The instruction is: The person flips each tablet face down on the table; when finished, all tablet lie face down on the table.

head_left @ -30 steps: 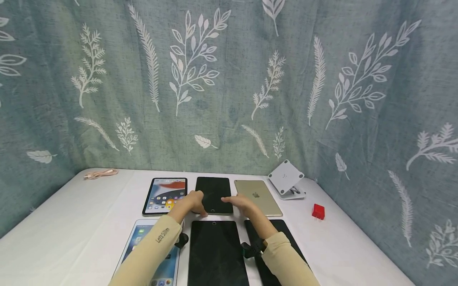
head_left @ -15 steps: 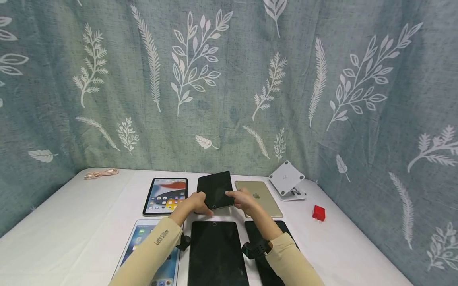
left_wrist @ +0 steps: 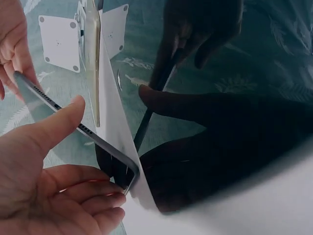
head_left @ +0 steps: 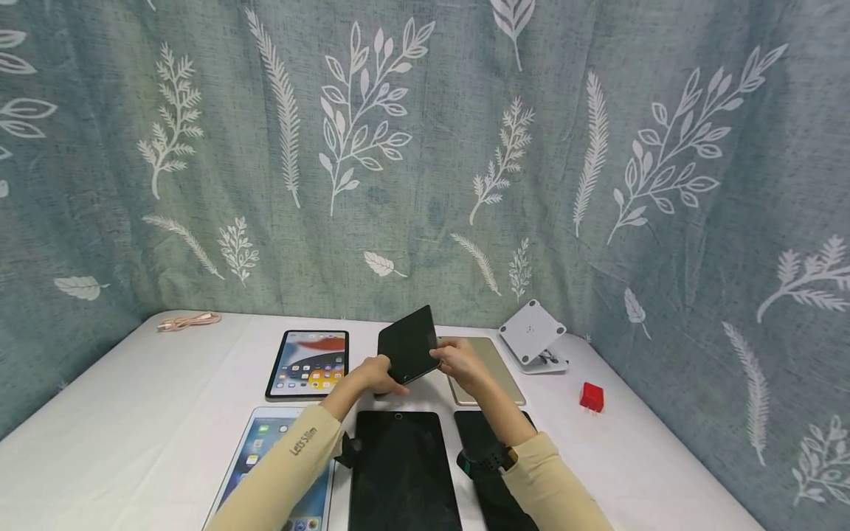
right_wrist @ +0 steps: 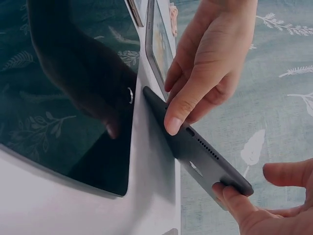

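A dark tablet is lifted off the table at its near end, tilted, with its black screen toward the head camera. My left hand grips its near left corner; in the left wrist view the thumb lies over the edge with speaker holes and the fingers curl beneath. At the right side, my right hand holds the near right corner. In the right wrist view its fingers touch the grey back, with the thumb on the screen side. A larger black tablet lies flat just in front.
A lit tablet lies left, a white-framed tablet under my left sleeve. A gold tablet lies face down to the right, another black tablet under my right arm. Farther out are a metal stand, red charger and coiled cable.
The dark tablet lay flat a second ago. Both hands have taken hold of it, raised it and turned it, its right side higher, shifting slightly right.
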Motion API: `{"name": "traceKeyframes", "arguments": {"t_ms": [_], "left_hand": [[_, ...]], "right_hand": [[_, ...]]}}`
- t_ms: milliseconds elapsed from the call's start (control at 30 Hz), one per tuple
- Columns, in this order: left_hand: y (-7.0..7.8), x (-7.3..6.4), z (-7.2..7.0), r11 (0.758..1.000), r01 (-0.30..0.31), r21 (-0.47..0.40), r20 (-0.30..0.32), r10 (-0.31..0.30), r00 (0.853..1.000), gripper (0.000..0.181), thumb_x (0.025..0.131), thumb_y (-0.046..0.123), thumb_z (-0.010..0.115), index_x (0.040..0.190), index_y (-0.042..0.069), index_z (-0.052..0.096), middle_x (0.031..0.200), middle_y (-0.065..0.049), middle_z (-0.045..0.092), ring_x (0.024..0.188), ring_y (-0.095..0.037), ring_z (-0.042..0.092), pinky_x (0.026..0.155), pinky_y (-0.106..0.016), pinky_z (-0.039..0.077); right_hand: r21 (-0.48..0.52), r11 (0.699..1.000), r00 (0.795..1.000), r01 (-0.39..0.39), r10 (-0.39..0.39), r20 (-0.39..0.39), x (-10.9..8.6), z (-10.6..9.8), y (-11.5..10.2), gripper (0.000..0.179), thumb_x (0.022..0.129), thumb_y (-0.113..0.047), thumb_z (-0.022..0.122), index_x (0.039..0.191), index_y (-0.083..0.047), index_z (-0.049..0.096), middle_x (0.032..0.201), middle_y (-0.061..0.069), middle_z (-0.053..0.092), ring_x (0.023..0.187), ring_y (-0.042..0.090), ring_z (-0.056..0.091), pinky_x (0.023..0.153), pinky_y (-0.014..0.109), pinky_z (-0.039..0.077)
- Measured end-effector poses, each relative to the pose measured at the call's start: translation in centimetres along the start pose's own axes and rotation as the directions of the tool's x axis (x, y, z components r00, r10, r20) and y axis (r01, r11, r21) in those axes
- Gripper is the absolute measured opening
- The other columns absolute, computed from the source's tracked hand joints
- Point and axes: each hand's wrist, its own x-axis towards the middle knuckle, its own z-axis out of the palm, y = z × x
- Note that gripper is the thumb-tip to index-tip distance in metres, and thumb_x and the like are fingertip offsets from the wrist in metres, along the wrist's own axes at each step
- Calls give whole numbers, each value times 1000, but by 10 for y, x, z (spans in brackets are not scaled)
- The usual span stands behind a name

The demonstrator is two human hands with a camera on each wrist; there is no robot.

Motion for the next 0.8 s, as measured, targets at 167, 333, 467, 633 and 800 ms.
{"name": "traceKeyframes", "arguments": {"t_ms": [167,333,467,633,800], "left_hand": [[6,-1,2,1000,-12,-26,21,12,1000,35,81,30,76,90,-2,64,88,-11,63,78,-20,54,70,-32,46],[9,-1,1,999,-36,-39,50,38,998,30,83,30,74,85,2,64,85,-8,63,79,-18,54,68,-29,43],[11,0,0,996,-81,-21,70,82,994,30,84,30,72,83,2,62,80,-5,59,74,-16,51,64,-27,39],[12,0,-1,992,-125,-4,73,125,989,31,85,29,71,72,5,56,68,0,48,65,-14,44,57,-24,33],[9,-2,-2,990,-129,-50,61,132,989,27,85,28,72,78,3,61,72,-3,57,67,-15,49,60,-26,37]], "right_hand": [[-27,1000,1000,17,-17,2,-13,3,-24,44,82,-1,61,124,11,51,115,21,65,98,24,66,84,37,54],[-146,988,997,-50,43,-57,-96,49,-132,47,87,6,50,131,19,41,131,34,51,118,39,56,102,47,44],[-122,990,996,-78,72,-55,-121,62,-166,48,90,7,46,135,21,36,138,37,42,127,43,47,107,48,39],[-66,993,993,-99,95,-63,-118,63,-167,43,94,4,45,135,17,40,139,34,43,129,42,46,108,47,39],[-47,996,996,-72,69,-57,-112,64,-153,43,97,-2,45,137,12,42,137,34,46,128,44,47,108,51,36]]}}
